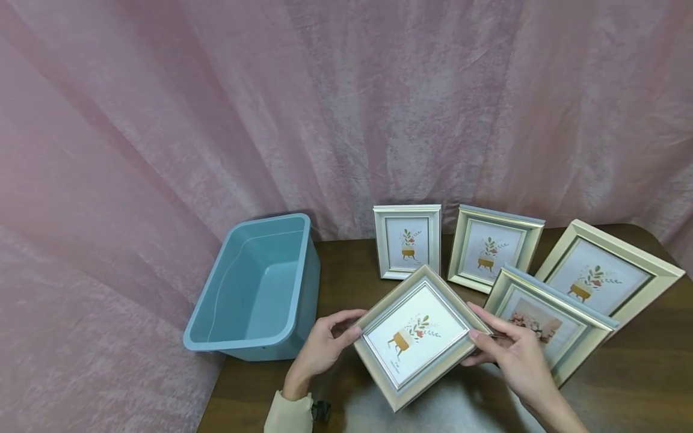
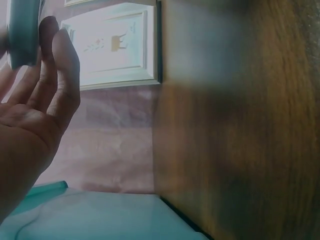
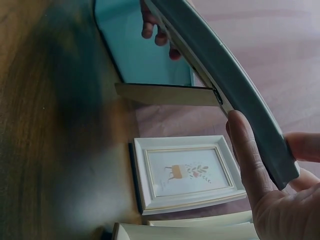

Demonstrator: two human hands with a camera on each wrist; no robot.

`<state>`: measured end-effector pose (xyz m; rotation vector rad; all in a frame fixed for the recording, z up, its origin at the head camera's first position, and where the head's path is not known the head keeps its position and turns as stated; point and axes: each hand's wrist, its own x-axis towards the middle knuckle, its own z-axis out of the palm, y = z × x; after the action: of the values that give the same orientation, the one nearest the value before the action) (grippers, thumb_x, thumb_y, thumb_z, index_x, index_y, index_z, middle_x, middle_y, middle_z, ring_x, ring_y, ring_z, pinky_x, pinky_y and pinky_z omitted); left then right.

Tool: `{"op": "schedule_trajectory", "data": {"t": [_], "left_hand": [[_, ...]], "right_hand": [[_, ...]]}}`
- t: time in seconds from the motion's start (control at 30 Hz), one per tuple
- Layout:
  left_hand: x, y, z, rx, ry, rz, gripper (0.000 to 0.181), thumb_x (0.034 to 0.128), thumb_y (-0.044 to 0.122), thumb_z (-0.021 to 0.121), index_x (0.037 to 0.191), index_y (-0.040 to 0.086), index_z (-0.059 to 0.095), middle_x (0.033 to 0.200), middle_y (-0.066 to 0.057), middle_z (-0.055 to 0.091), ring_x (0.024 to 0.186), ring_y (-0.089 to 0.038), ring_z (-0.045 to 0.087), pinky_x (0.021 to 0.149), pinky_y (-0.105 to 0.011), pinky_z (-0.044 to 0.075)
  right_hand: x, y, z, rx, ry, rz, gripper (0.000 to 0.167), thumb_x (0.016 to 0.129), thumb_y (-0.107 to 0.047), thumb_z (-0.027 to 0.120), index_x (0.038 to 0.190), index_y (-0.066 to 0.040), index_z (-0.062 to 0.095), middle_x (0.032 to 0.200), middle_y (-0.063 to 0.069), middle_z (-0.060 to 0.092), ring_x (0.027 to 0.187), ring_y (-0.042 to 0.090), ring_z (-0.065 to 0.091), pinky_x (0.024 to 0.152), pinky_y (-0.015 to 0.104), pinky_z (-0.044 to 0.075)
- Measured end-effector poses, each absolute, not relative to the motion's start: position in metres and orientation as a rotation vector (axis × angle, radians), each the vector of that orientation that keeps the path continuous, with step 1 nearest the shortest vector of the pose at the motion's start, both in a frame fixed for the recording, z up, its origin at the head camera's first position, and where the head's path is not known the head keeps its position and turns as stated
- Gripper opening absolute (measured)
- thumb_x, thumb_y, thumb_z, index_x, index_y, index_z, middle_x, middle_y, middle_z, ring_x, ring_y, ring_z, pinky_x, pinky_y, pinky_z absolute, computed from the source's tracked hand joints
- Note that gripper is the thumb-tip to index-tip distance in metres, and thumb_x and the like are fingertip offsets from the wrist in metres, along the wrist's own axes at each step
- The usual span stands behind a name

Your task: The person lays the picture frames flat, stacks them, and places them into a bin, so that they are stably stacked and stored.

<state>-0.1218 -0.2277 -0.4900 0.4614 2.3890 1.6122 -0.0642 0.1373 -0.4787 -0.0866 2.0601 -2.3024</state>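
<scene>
A beige-and-silver picture frame with a potted-plant print is held up above the table, tilted like a diamond in the head view. My left hand pinches its left corner, thumb on the front and fingers behind. On its right corner my right hand grips the same way. The right wrist view shows the frame's edge between thumb and fingers, with its stand leg sticking out at the back. Closest to the right hand is a silver-edged frame with a pink-flower photo.
A blue plastic bin stands at the left of the brown wooden table. Along the back stand a white frame, a champagne frame and, further right, a larger cream frame. A pink curtain hangs behind.
</scene>
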Motion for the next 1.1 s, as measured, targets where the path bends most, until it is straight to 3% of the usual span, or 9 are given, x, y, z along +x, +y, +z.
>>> {"op": "schedule_trajectory", "data": {"t": [0.07, 0.17, 0.33, 0.5, 0.7, 0.83, 0.93, 1.1], "left_hand": [[-0.121, -0.229, -0.491, 0.469, 2.352, 1.631, 0.042, 0.1063, 0.016, 0.071, 0.145, 0.000, 0.067, 0.136, -0.027, 0.073, 0.104, 0.000, 0.070, 0.088, -0.019, 0.059], [-0.120, -0.230, -0.491, 0.482, 2.285, 1.659, 0.046, 0.1027, 0.015, 0.076, 0.145, -0.002, 0.067, 0.136, -0.031, 0.071, 0.102, -0.002, 0.072, 0.086, -0.020, 0.060], [-0.118, -0.233, -0.490, 0.511, 2.189, 1.704, 0.065, 0.0904, 0.023, 0.090, 0.146, 0.001, 0.066, 0.141, -0.030, 0.070, 0.110, -0.004, 0.073, 0.094, -0.024, 0.060], [-0.117, -0.235, -0.490, 0.588, 2.125, 1.745, 0.082, 0.0785, 0.043, 0.095, 0.146, 0.005, 0.068, 0.145, -0.024, 0.070, 0.118, -0.005, 0.072, 0.100, -0.024, 0.058], [-0.122, -0.234, -0.496, 0.821, 2.026, 1.837, 0.088, 0.0801, 0.052, 0.093, 0.145, 0.000, 0.066, 0.151, -0.019, 0.066, 0.134, -0.008, 0.066, 0.114, -0.024, 0.053], [-0.126, -0.232, -0.499, 0.922, 1.864, 1.820, 0.099, 0.0837, 0.056, 0.090, 0.155, -0.003, 0.055, 0.162, -0.016, 0.058, 0.146, -0.012, 0.058, 0.123, -0.025, 0.046], [-0.129, -0.227, -0.498, 0.914, 1.718, 1.725, 0.116, 0.0824, 0.070, 0.085, 0.166, 0.003, 0.040, 0.170, -0.015, 0.048, 0.150, -0.012, 0.052, 0.125, -0.027, 0.043], [-0.128, -0.218, -0.496, 0.911, 1.534, 1.633, 0.138, 0.0772, 0.083, 0.079, 0.173, 0.003, 0.020, 0.177, -0.025, 0.032, 0.156, -0.015, 0.044, 0.128, -0.031, 0.039]], "right_hand": [[-0.063, 0.139, -0.479, -0.083, 2.055, -2.313, 0.051, 0.107, -0.001, 0.065, 0.151, -0.024, 0.064, 0.103, -0.002, 0.086, 0.070, 0.026, 0.082, 0.080, 0.026, 0.067], [-0.060, 0.141, -0.480, -0.062, 2.053, -2.315, 0.051, 0.106, 0.000, 0.066, 0.152, -0.023, 0.064, 0.103, -0.002, 0.086, 0.069, 0.027, 0.082, 0.080, 0.026, 0.067], [-0.055, 0.145, -0.482, -0.055, 2.001, -2.349, 0.051, 0.107, 0.001, 0.064, 0.156, -0.007, 0.058, 0.112, -0.011, 0.084, 0.071, 0.029, 0.082, 0.076, 0.033, 0.068], [-0.049, 0.148, -0.484, -0.091, 1.915, -2.434, 0.050, 0.107, 0.006, 0.060, 0.151, -0.017, 0.066, 0.120, -0.013, 0.082, 0.073, 0.030, 0.082, 0.070, 0.043, 0.068], [-0.042, 0.152, -0.485, -0.036, 1.854, -2.435, 0.052, 0.108, 0.006, 0.058, 0.149, -0.024, 0.068, 0.121, -0.011, 0.082, 0.075, 0.033, 0.082, 0.072, 0.043, 0.068], [-0.038, 0.155, -0.485, -0.070, 1.816, -2.448, 0.053, 0.109, 0.008, 0.055, 0.147, -0.026, 0.069, 0.121, -0.007, 0.082, 0.078, 0.031, 0.083, 0.071, 0.044, 0.068], [-0.035, 0.158, -0.487, -0.200, 1.741, -2.500, 0.056, 0.108, 0.013, 0.049, 0.147, -0.021, 0.070, 0.130, -0.005, 0.080, 0.089, 0.026, 0.083, 0.068, 0.048, 0.068], [-0.034, 0.161, -0.489, -0.323, 1.675, -2.529, 0.059, 0.108, 0.016, 0.043, 0.150, -0.017, 0.067, 0.139, -0.006, 0.076, 0.100, 0.022, 0.082, 0.066, 0.050, 0.067]]}}
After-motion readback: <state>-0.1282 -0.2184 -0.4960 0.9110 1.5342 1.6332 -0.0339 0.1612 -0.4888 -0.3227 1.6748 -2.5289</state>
